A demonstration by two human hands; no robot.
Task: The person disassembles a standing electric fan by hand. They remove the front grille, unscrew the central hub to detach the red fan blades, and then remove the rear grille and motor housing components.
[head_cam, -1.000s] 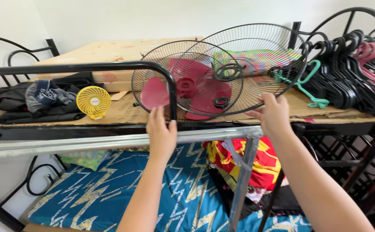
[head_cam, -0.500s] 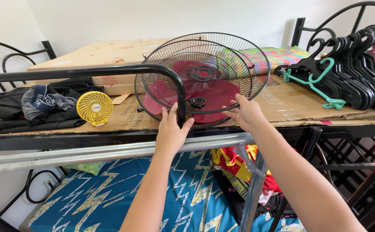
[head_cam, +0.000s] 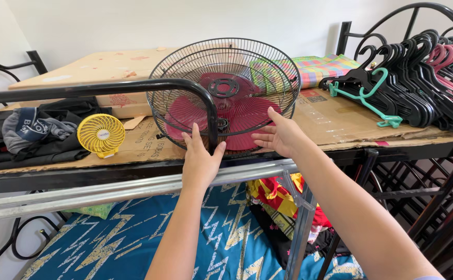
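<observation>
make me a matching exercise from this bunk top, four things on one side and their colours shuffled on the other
Things:
1. fan blades inside the wire fan cage
2. small handheld fan
3. lone hanger lying in front of the dark hanger pile
4. lower bunk sheet

Colours:
A. blue with pale zigzags
B. yellow
C. dark pink
D. teal green

Pairs: 1-C, 2-B, 3-D, 4-A

Small yellow fan (head_cam: 101,134) beside dark clothes (head_cam: 34,132); hangers (head_cam: 418,88).
</observation>
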